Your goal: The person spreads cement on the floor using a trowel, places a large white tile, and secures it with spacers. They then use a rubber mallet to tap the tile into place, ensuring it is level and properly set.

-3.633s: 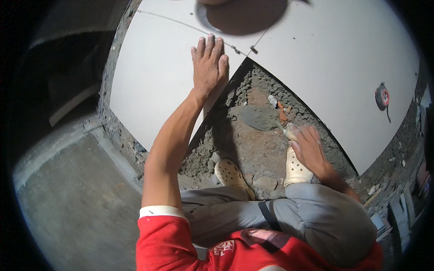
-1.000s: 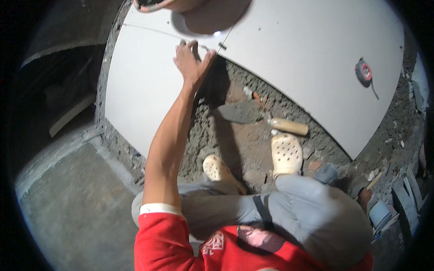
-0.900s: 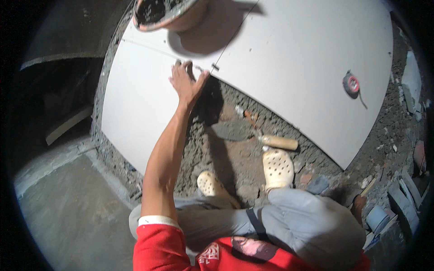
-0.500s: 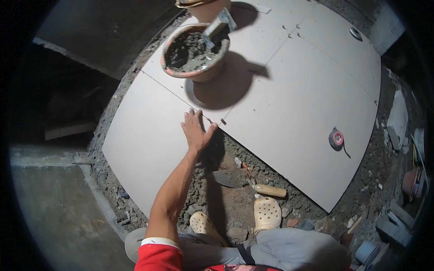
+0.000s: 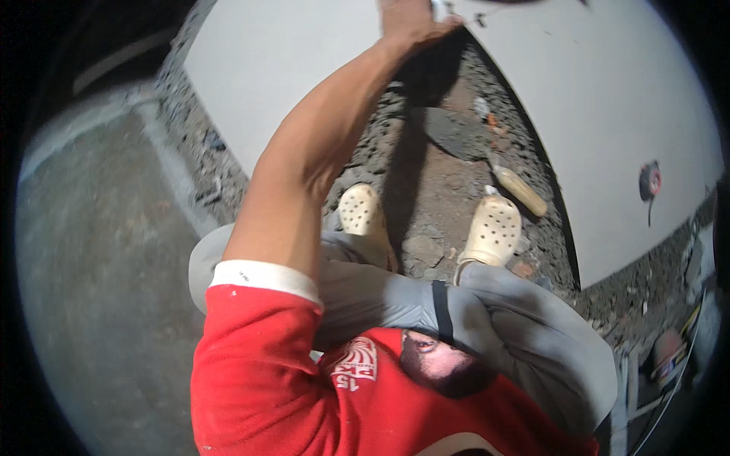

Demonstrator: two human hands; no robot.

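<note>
My left hand is at the upper edge, by the inner corner of the left pale tile. Its thumb stretches toward the right-hand tile; the other fingers are cut off by the frame. A small dark piece sits on the tile just right of the thumb. Below the hand, a trowel lies on the rough mortar bed, with a grey rounded blade and a pale wooden handle. My right hand does not appear.
A tape measure rests on the right tile. My cream clogs stand on the rubble between the tiles. Concrete floor spreads at left. Assorted tools and debris crowd the lower right.
The view has tilted down toward my body, so the mortar bucket has left the picture. My left hand, earlier spread flat over the tile joint, now sits partly beyond the upper edge.
</note>
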